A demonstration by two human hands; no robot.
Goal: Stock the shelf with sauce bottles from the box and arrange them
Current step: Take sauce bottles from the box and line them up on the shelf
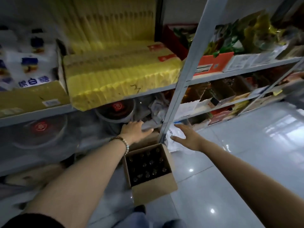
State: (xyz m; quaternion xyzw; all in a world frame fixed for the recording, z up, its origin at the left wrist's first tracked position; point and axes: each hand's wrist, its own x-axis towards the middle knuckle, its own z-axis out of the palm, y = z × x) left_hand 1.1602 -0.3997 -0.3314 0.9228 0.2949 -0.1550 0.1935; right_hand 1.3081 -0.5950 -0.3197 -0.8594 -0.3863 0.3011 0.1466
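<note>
An open cardboard box (153,191) stands on the floor below the shelf, filled with several dark sauce bottles (148,165) seen from above. My left hand (134,131), with a bead bracelet on the wrist, reaches over the box with fingers straight and lies at the edge of the low shelf board (148,125). My right hand (185,137) is spread open in the air to the right of the grey shelf upright (172,102), holding nothing. Neither hand touches a bottle.
Large lidded tubs (115,112) with red labels sit on the low shelf. Yellow packs (121,76) and a sugar box (31,94) fill the shelf above. White crumpled bags (174,137) lie by the upright. Glossy tiled floor (238,162) stretches to the right.
</note>
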